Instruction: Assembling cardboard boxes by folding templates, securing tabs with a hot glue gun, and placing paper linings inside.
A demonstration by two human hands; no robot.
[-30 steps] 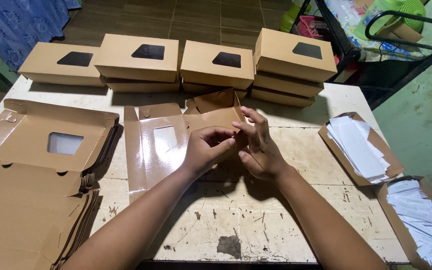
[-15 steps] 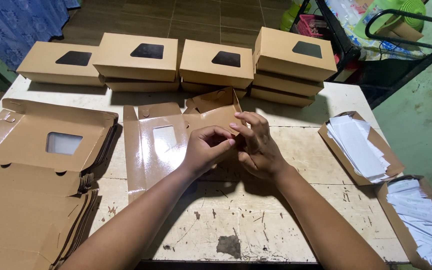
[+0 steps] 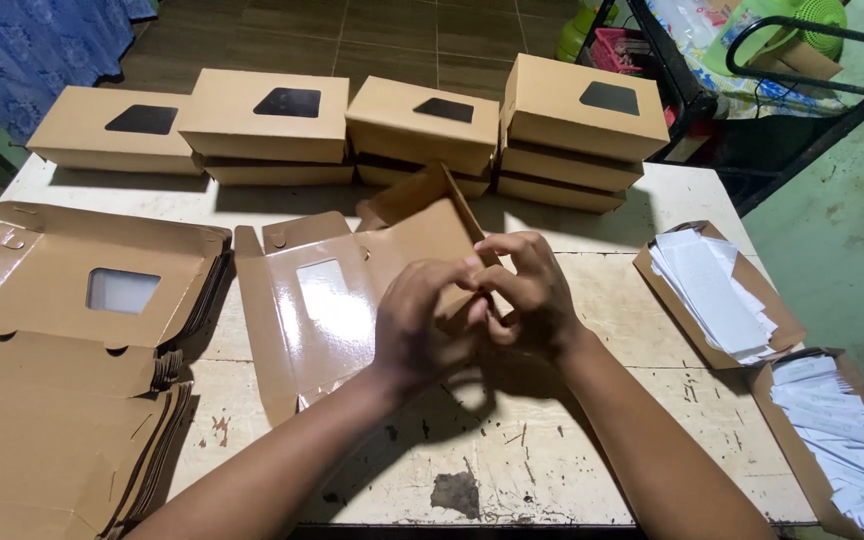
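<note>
Item: flat brown carton blank [image 3: 337, 305] with clear window, lying glossy side up at centre of the pale worn surface [image 3: 552, 470], right-hand end being folded upward.
Left hand [image 3: 422, 330]: pressing over the raised flap, fingers [image 3: 442, 280] curled narrow around the cardboard edge.
Right hand [image 3: 532, 295]: meeting the left at the same flap, fingers [image 3: 497, 250] bent close and pinching the fold; cardboard passing between both sets of fingers, partly hidden behind them.
Containers, right side: two open shallow brown trays. Nearer-centre tray [image 3: 657, 275] holding a loose stack of white paper slips [image 3: 717, 295]; tray at the edge [image 3: 772, 420] holding more white slips [image 3: 842, 440], fanned and overlapping.
Containers, far edge: assembled windowed boxes [image 3: 422, 125] standing closed in a row, stacked two and three high; contents not showing.
Stock, left side: pile of unfolded blanks [image 3: 72, 330] lying flat, just beside the carton being worked, topmost showing its window.
</note>
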